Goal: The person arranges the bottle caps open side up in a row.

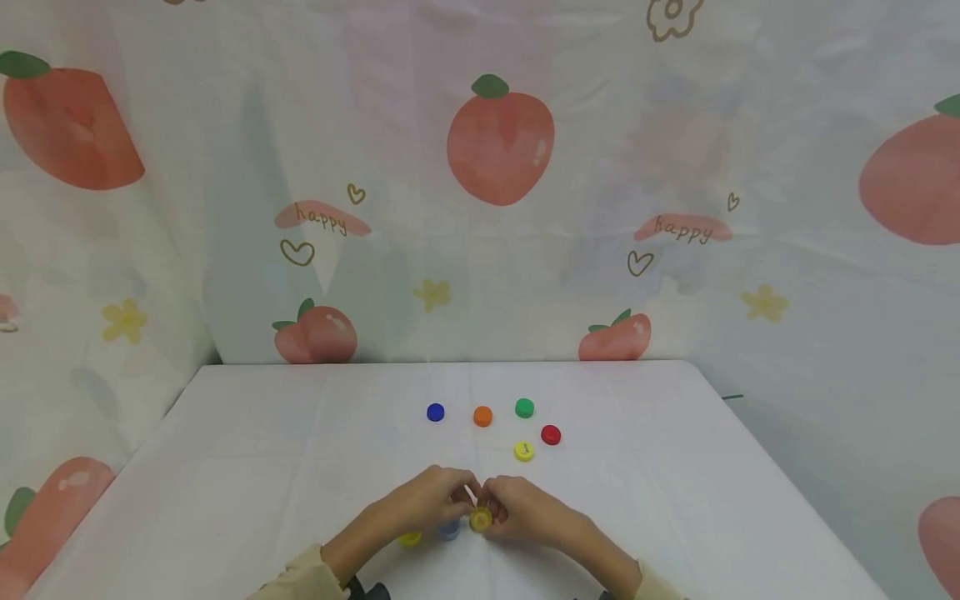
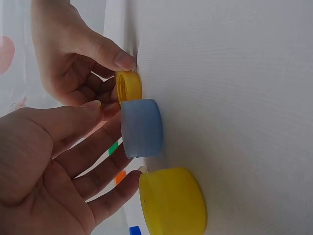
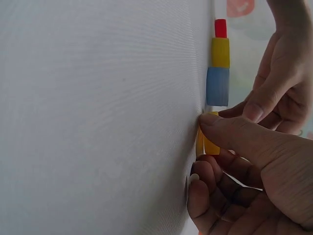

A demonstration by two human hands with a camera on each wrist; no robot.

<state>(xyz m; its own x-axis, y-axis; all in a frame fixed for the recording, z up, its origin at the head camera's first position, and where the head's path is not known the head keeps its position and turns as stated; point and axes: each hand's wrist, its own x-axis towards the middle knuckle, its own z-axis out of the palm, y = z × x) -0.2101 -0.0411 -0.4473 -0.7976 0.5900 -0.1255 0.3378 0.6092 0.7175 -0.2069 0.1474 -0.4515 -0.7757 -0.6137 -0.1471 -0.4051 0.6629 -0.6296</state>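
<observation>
My right hand (image 1: 528, 510) pinches a yellow-orange bottle cap (image 1: 481, 520) low over the white table, its hollow side up. In the right wrist view the thumb of this hand lies against the side of the cap. My left hand (image 2: 58, 166) is spread loosely beside it, thumb apart from the fingers, with its index fingertip close to that cap. Just in front of the left fingers stands a pale blue cap (image 2: 142, 128). A bigger yellow cap (image 2: 173, 203) sits by the little finger, and is partly hidden under the left hand in the head view.
Farther back on the table (image 1: 300, 433) lie a dark blue cap (image 1: 435, 412), an orange cap (image 1: 483, 416), a green cap (image 1: 524, 407), a red cap (image 1: 551, 435) and a yellow cap (image 1: 523, 451). Another red cap (image 3: 221, 28) stands beyond the large yellow one. A fruit-print curtain (image 1: 480, 267) hangs behind.
</observation>
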